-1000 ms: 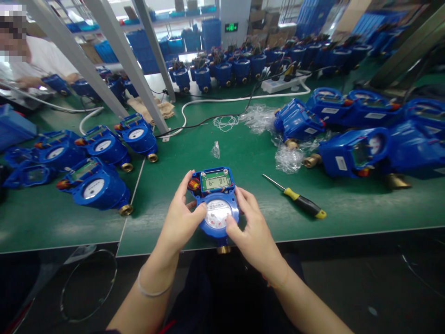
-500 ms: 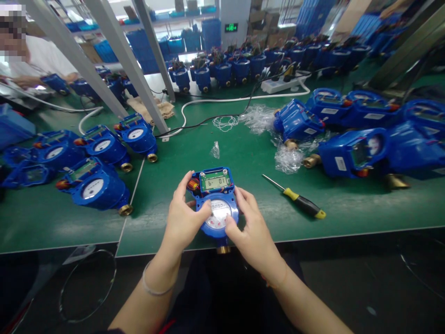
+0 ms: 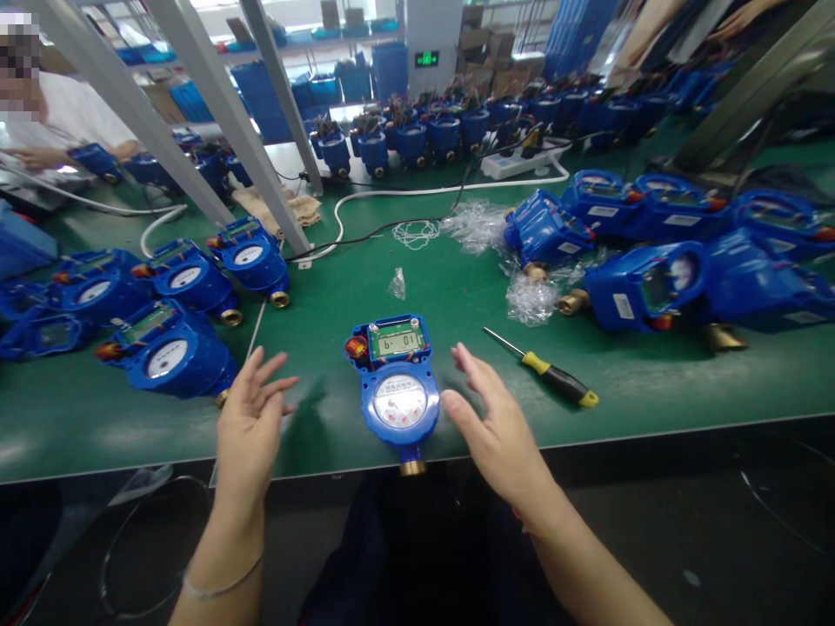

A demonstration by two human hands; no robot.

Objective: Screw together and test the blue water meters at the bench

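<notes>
A blue water meter (image 3: pixel 399 396) lies on the green bench near its front edge, its round dial facing up. Above the dial, its electronics box shows a small lit-grey display (image 3: pixel 400 344) and a green circuit board. The brass fitting (image 3: pixel 413 468) points toward me over the edge. My left hand (image 3: pixel 251 426) hovers well to the left of this meter with fingers spread, holding nothing, close to another blue water meter (image 3: pixel 173 352). Just right of the middle meter, my right hand (image 3: pixel 496 426) is open and empty, thumb apart from the fingers.
A yellow-and-black screwdriver (image 3: pixel 559 379) lies to the right. Behind it are crumpled clear plastic bags (image 3: pixel 536 296) and several more blue meters (image 3: pixel 643 283). More meters stand at left. A metal post (image 3: pixel 244 122) rises at back left; a person in white (image 3: pixel 78 113) sits beyond.
Both hands have let go of the middle meter. My left hand has moved away to the left and spread its fingers; my right hand has shifted slightly right. The meter stays on the bench.
</notes>
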